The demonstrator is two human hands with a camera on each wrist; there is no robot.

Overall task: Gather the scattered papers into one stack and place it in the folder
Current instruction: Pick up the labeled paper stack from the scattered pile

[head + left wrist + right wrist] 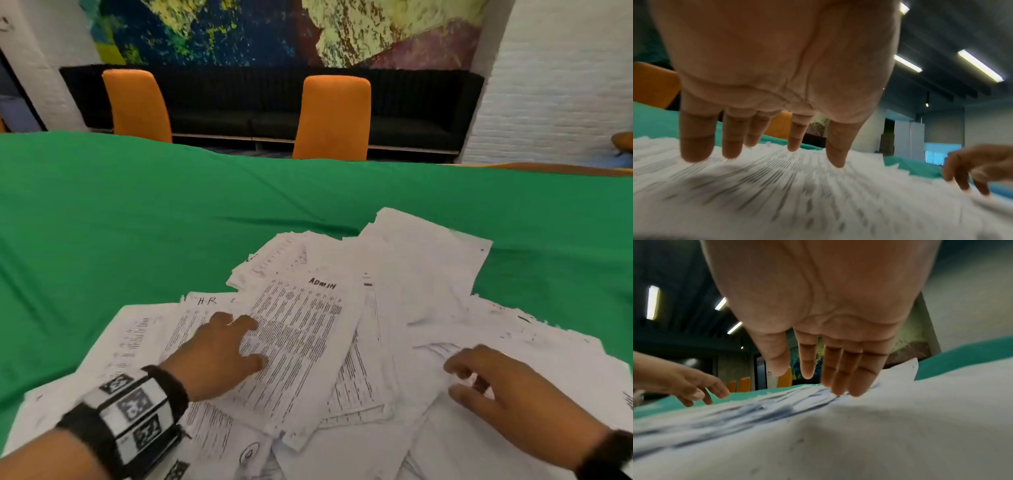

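Observation:
A loose heap of white printed papers [394,308] covers the near part of the green table. On top lies a sheet marked "ADMIN" [301,329]; a sheet marked "HR" [207,301] peeks out at its left. My left hand [219,349] hovers with fingers spread straight over the ADMIN sheet [777,186], fingertips [835,160] touching or just above it. My right hand [496,383] is over the blank sheets [900,426] at the right, with its fingers extended down to the paper [849,386] and nothing gripped. No folder is in view.
The green tablecloth [137,222] stretches far beyond and to the left of the heap. Two orange chairs [334,118] stand at the far table edge before a black bench [411,130]. Papers reach the near table edge.

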